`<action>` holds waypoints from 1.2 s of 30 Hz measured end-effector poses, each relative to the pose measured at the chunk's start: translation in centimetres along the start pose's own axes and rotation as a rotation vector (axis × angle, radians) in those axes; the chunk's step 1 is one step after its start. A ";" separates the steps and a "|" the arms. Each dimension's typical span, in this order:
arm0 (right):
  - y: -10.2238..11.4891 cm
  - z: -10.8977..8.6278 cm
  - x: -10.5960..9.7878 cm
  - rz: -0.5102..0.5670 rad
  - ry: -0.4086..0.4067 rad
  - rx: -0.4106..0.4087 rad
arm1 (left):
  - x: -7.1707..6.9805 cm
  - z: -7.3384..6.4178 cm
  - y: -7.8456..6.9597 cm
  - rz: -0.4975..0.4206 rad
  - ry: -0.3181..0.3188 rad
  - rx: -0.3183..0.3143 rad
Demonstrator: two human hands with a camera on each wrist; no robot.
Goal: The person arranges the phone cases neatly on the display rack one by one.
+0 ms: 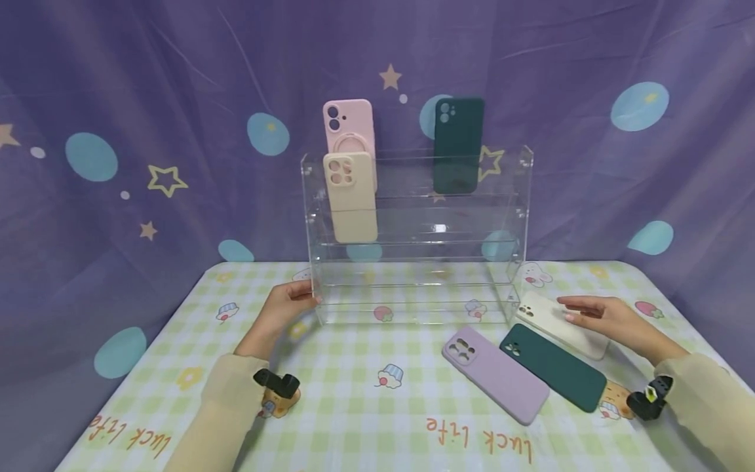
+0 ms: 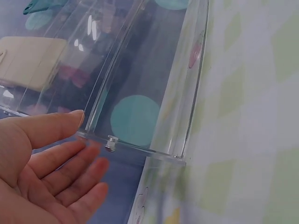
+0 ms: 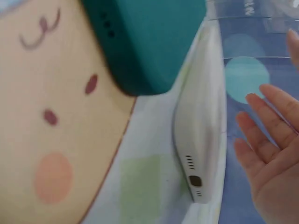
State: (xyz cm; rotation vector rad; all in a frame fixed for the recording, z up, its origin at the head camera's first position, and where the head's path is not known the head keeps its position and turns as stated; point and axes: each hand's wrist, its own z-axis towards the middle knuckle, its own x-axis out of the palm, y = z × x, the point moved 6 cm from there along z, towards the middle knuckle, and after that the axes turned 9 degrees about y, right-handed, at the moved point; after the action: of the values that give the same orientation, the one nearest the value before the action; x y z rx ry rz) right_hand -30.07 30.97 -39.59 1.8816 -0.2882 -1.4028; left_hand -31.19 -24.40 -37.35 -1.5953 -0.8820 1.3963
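A clear acrylic display stand point(image 1: 413, 272) with stepped shelves stands at the back of the table. My left hand point(image 1: 290, 303) is at its lower left side, thumb and loosely bent fingers right at the edge; the left wrist view shows this hand point(image 2: 60, 172) with its palm turned to the side panel. Over the white phone case point(image 1: 557, 324) hovers my right hand point(image 1: 601, 319), fingers extended and nothing held. In the right wrist view that hand point(image 3: 275, 144) appears apart from the white case point(image 3: 201, 121). A dark green phone case point(image 1: 554, 367) and a lilac phone case point(image 1: 495, 377) lie beside it.
On the stand's upper left are a pink phone case point(image 1: 349, 121) and, lower and in front, a cream phone case point(image 1: 354, 213). Another green phone case point(image 1: 458, 144) stands upper right. A checked tablecloth point(image 1: 342, 419) covers the table; a purple curtain point(image 1: 194, 78) hangs behind.
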 end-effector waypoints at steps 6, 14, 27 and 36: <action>0.0 1.6 0.7 0.022 0.038 -0.042 | -0.1 0.0 0.4 -0.008 0.002 -0.019; -0.5 3.1 1.4 -0.051 0.043 -0.125 | 0.0 -0.1 0.4 -0.002 0.011 -0.015; -0.6 4.2 2.0 -0.081 0.084 -0.229 | 0.1 -0.2 0.5 -0.002 -0.003 -0.014; -0.7 4.3 2.2 -0.109 0.064 -0.190 | 0.0 -0.3 0.4 -0.042 -0.009 0.009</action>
State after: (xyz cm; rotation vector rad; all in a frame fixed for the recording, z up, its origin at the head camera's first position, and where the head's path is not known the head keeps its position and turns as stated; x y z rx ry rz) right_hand -33.29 28.29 -42.11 1.8032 -0.0190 -1.3869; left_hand -30.92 -24.63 -37.70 -1.5556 -0.9083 1.3772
